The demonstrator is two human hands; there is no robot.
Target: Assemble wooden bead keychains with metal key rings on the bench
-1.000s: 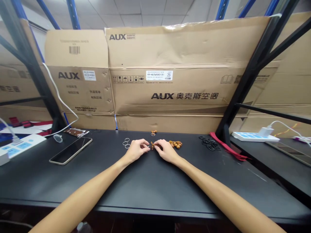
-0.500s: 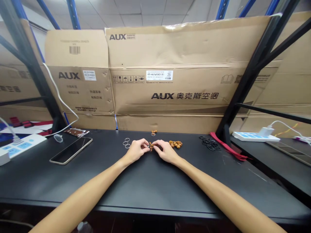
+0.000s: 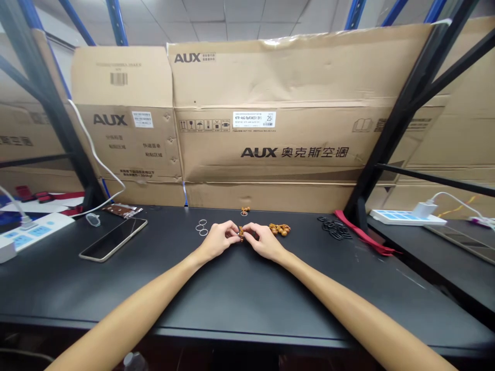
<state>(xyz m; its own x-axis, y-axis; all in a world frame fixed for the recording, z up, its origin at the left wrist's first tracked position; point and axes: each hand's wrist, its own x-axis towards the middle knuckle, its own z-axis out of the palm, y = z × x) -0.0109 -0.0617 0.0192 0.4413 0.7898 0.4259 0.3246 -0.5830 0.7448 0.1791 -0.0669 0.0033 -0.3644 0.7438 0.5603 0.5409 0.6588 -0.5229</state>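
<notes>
Both of my hands meet over the middle of the table. My left hand [image 3: 220, 240] is closed in a pinch; a silvery glint at its fingertips looks like the edge of a metal ring, mostly hidden. My right hand [image 3: 265, 241] pinches a small brown beaded charm [image 3: 241, 235] between thumb and fingers, right against the left fingertips. Left of the hands lie several loose metal rings [image 3: 201, 227]. A pile of brown beaded charms [image 3: 281, 229] sits just right of my right hand. Farther back rests a charm with a ring [image 3: 244, 212].
Black clasps or links [image 3: 334, 228] lie in a heap at right, by a red strap [image 3: 363, 234]. At left are a phone [image 3: 114, 240], a brown packet [image 3: 122, 210] and a power strip [image 3: 33, 232]. A cardboard wall [image 3: 266, 165] closes off the table's back [image 3: 247, 288].
The charm between my fingertips has turned slightly and sits a little closer in. Both hands stay in nearly the same place.
</notes>
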